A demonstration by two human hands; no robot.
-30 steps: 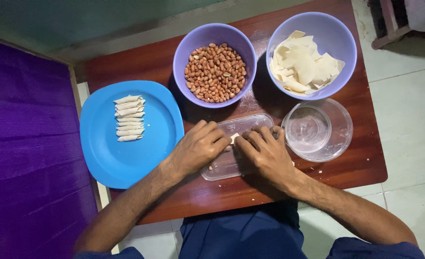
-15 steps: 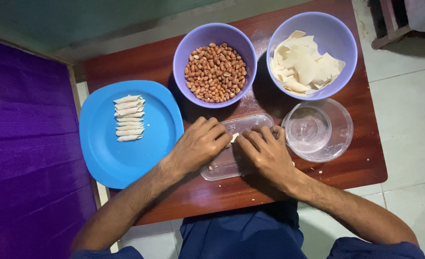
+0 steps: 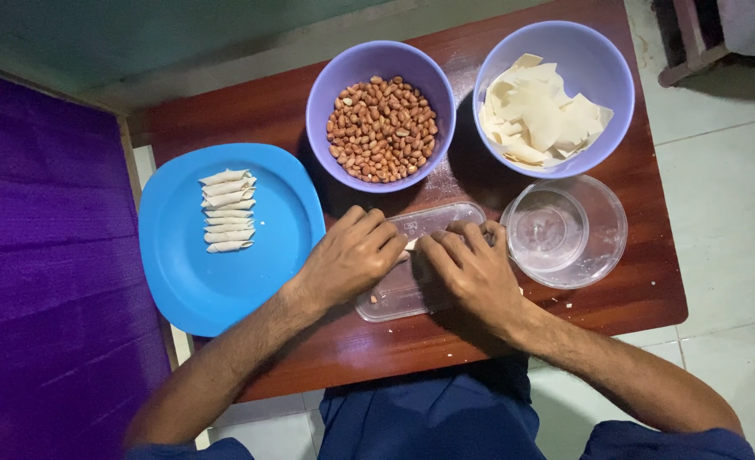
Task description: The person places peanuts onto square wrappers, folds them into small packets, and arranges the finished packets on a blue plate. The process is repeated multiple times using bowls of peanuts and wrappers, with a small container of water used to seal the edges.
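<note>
My left hand (image 3: 349, 258) and my right hand (image 3: 471, 268) meet fingertip to fingertip over a clear plastic lid (image 3: 400, 290) lying flat on the table. Between the fingers a small pale piece of wrapper (image 3: 410, 245) shows; most of it is hidden. Behind the hands stands a purple bowl of peanuts (image 3: 381, 128). A second purple bowl (image 3: 603, 64) at the back right holds pale wrapper sheets (image 3: 539, 115). On the left, a blue plate (image 3: 266, 255) carries a column of several rolled wrappers (image 3: 226, 211).
A clear round container (image 3: 565, 230) with liquid stands right of my right hand. The brown wooden table (image 3: 258, 111) is small; its front edge is near my blue-clad lap (image 3: 428, 417). Purple fabric (image 3: 45, 255) lies left, pale tiled floor (image 3: 718, 196) right.
The hands stay on the lid with only slight finger movement. Nothing else has moved.
</note>
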